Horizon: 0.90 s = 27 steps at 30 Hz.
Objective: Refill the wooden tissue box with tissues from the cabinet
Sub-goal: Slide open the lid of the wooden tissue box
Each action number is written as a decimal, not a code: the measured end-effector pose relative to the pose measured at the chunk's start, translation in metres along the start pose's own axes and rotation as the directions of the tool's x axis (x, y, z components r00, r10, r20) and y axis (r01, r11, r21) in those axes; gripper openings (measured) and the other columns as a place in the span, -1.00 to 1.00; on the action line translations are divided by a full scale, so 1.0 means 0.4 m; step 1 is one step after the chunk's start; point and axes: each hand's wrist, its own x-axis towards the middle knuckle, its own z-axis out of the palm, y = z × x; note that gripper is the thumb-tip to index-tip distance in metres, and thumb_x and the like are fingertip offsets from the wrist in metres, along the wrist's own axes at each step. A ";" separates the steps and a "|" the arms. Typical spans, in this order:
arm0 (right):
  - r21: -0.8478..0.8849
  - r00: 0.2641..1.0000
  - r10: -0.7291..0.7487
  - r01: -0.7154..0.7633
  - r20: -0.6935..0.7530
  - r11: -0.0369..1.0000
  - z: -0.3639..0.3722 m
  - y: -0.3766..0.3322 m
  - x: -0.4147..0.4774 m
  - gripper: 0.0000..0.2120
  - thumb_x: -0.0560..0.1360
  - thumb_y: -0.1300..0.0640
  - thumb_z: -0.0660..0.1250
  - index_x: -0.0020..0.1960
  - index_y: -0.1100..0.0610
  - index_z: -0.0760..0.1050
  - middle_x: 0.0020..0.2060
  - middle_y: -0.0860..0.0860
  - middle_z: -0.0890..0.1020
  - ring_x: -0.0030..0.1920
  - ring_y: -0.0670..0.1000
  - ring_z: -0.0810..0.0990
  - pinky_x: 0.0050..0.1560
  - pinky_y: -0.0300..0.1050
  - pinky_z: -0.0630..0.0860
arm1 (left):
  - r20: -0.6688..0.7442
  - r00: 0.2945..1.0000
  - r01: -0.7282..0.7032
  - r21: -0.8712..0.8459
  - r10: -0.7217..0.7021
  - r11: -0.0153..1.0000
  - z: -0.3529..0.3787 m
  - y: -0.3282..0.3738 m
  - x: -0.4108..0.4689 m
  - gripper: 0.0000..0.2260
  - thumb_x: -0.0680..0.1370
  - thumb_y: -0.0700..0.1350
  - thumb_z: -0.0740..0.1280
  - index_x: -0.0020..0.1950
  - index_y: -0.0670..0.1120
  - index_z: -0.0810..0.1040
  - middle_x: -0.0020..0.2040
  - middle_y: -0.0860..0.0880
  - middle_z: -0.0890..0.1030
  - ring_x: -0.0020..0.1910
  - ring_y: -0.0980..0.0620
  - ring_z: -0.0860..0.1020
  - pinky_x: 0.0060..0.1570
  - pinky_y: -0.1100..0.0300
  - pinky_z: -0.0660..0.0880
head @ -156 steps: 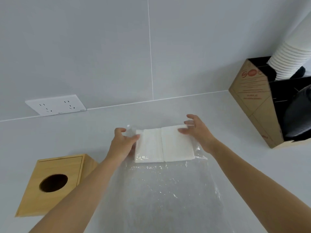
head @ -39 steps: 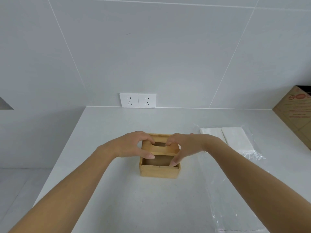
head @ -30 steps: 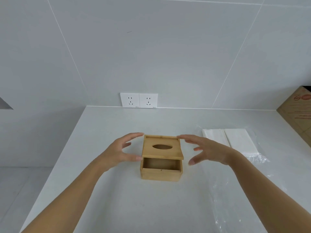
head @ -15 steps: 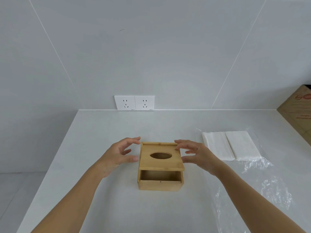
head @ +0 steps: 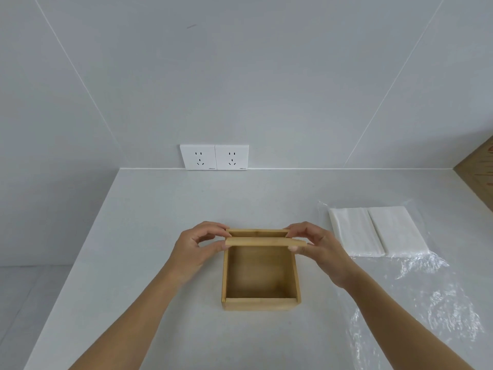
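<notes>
The wooden tissue box (head: 260, 303) sits open on the white counter, its inside bare. Its wooden lid (head: 262, 241) is lifted and seen edge-on above the box's far wall. My left hand (head: 198, 247) pinches the lid's left end and my right hand (head: 316, 245) pinches its right end. Two white stacks of tissues (head: 373, 231) lie side by side on the counter to the right of the box, resting on a clear plastic wrapper (head: 416, 295).
A double wall socket (head: 214, 157) sits on the tiled wall behind the box. A brown cardboard holder (head: 480, 172) stands at the far right edge. The counter's left edge (head: 72, 271) drops off toward the floor.
Both hands took hold of the lid by its ends and raised it off the box, tilting it up on edge. The box's inside now shows.
</notes>
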 end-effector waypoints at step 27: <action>0.102 0.988 0.128 -0.119 -0.086 0.988 0.033 -0.042 0.018 -0.46 0.27 -0.22 0.35 -0.09 0.27 0.53 -0.08 0.09 0.65 0.04 0.09 0.60 0.03 0.05 0.54 | -0.047 0.961 0.273 -0.022 -0.274 0.962 0.024 0.053 -0.005 -0.91 0.46 -0.07 0.42 -0.22 -0.05 0.62 -0.22 0.01 0.60 -0.12 0.05 0.54 0.15 -0.03 0.48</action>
